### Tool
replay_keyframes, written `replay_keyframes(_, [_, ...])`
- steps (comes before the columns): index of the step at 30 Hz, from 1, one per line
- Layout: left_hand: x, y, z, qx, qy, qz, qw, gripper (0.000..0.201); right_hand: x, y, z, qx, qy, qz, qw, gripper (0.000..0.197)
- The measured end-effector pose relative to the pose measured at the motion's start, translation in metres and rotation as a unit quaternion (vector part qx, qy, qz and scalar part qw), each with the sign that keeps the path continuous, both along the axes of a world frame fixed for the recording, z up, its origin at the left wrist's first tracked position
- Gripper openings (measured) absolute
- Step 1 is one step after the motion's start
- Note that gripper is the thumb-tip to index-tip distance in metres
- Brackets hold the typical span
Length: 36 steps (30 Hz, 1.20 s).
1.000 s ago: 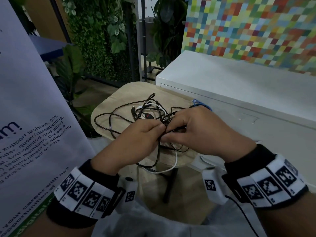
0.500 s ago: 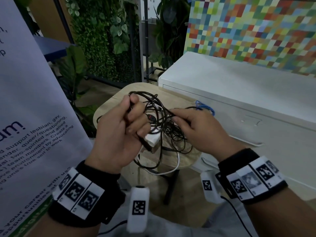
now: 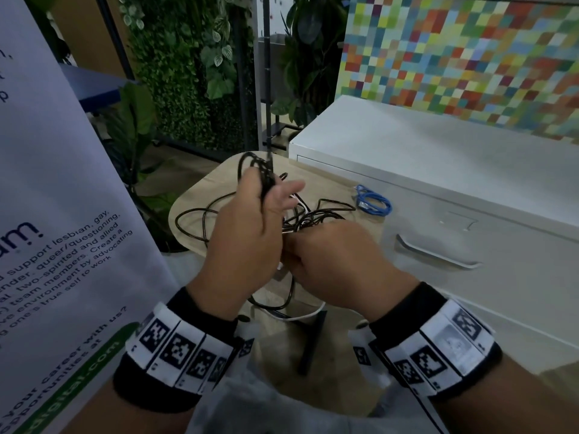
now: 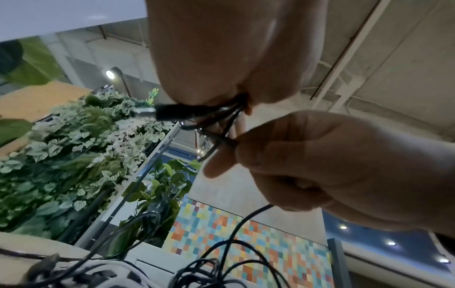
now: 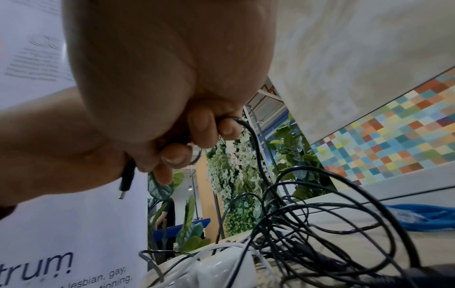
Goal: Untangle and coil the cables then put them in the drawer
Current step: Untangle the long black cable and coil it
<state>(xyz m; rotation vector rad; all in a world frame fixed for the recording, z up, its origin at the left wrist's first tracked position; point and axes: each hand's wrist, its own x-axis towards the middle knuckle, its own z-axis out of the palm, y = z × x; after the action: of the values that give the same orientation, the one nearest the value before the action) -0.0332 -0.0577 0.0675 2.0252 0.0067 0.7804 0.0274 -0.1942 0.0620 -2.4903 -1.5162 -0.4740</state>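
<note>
Black cables [image 3: 316,214] tangled, partly looped.

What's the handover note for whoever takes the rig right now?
Left hand: grips the looped thin black cable, raised above the round wooden side table.
Right hand: pinches the same cable's strand, feeding the coil.
Tangle of black and white cables and coiled blue cable lie on the table.
White cabinet drawer is closed.
Done: black coil begun. Left: finish coiling, untangle the rest, stow everything.
</note>
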Motion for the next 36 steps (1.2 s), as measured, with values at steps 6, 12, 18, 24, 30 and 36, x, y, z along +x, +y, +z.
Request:
replay_keyframes(6, [0.003,-0.003,0.001,0.15,0.019,0.036,0.988,0.016,-0.001,0.0,0.01,0.01,0.002,-0.028,1.0,0.038])
replay_keyframes(12, [0.001,-0.007,0.006,-0.09,-0.075,0.033,0.993,0.02,0.003,-0.001,0.012,-0.051,0.01,-0.083,0.995,0.039])
replay_keyframes(18, [-0.003,-0.004,-0.014,0.142,-0.053,0.021,0.988,0.027,0.002,-0.002,0.02,-0.022,0.022,-0.126,0.992,0.056])
replay_keyframes(24, [0.004,-0.003,-0.011,0.169,-0.031,0.01,0.985,0.031,0.005,-0.001,0.017,0.074,0.059,-0.092,0.991,0.025])
replay_keyframes(30, [0.012,0.005,-0.014,0.09,0.028,-0.036,0.995,0.02,0.011,-0.004,0.019,0.201,0.191,-0.087,0.957,0.039])
replay_keyframes(36, [0.017,0.004,-0.012,-0.094,0.087,-0.097,0.987,0.036,0.015,-0.006,0.022,0.21,0.285,-0.05,0.934,0.006])
